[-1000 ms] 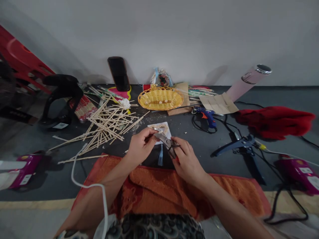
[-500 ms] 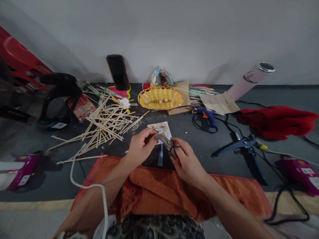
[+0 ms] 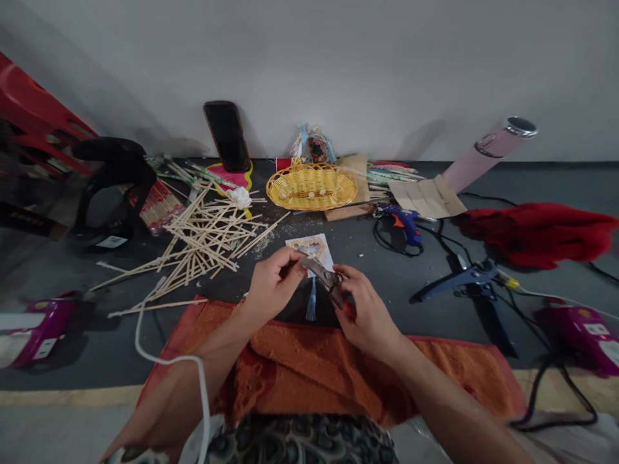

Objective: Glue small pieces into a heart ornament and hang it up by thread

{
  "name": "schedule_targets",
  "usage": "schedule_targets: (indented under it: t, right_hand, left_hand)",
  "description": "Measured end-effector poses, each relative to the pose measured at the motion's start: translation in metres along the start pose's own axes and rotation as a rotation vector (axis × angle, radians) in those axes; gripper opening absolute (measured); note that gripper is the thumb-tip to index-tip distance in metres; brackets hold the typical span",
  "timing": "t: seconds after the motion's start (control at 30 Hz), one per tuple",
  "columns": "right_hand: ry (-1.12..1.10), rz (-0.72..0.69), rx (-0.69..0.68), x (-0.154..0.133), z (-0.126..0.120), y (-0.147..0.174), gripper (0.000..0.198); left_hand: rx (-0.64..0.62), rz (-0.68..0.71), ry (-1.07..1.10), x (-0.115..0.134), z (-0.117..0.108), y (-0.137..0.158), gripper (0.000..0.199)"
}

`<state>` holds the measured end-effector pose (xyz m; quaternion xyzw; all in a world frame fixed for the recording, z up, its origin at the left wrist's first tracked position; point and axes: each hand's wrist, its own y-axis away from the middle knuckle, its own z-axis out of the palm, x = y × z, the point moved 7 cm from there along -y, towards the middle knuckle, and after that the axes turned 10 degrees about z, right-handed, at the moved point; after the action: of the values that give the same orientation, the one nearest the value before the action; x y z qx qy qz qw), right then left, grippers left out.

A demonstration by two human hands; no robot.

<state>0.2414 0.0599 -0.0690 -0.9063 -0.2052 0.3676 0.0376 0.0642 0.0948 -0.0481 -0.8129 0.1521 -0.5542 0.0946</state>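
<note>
My right hand (image 3: 370,310) is closed around a pair of pliers (image 3: 329,278) with dark metal jaws and a bit of red handle showing. The jaws point up and left, to the fingertips of my left hand (image 3: 273,281). Those fingers are pinched together at the jaw tips, on something too small and covered to make out. Just beyond lies a white card (image 3: 329,248) with a pale beige, beaded-looking outline (image 3: 316,243) on it. A blue tassel (image 3: 312,301) hangs down from below the card, between my hands.
Wooden sticks (image 3: 207,232) lie heaped at left. Behind are a yellow wicker basket (image 3: 312,187) and an upright phone (image 3: 227,136). To the right lie a blue glue gun (image 3: 406,222), a blue-handled tool (image 3: 454,282) and red cloth (image 3: 541,233). An orange towel (image 3: 300,374) covers the near edge.
The pliers' handles look slightly wider apart, with more red showing in my right hand. My left hand keeps its pinch in the same place. The view has tilted slightly.
</note>
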Motion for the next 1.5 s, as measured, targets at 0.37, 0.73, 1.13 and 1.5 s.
schedule_targets:
  t: [0.37,0.73,1.13,1.5]
  right_hand:
    - [0.168,0.147,-0.109,0.008,0.008,0.002,0.071]
    - [0.257,0.075,-0.144,0.008,0.006,-0.001,0.078]
    - [0.193,0.135,-0.143,0.012,0.007,-0.003,0.061]
    - [0.195,0.092,-0.107,0.022,-0.004,-0.004,0.077]
  left_hand:
    - [0.022,0.029,-0.102,0.015,0.005,0.008,0.015]
    - [-0.101,-0.129,0.198,0.008,0.009,0.006,0.025]
    - [-0.079,-0.172,0.265,-0.002,0.016,0.006,0.026]
    - [-0.113,-0.107,0.106,0.002,0.01,0.004,0.02]
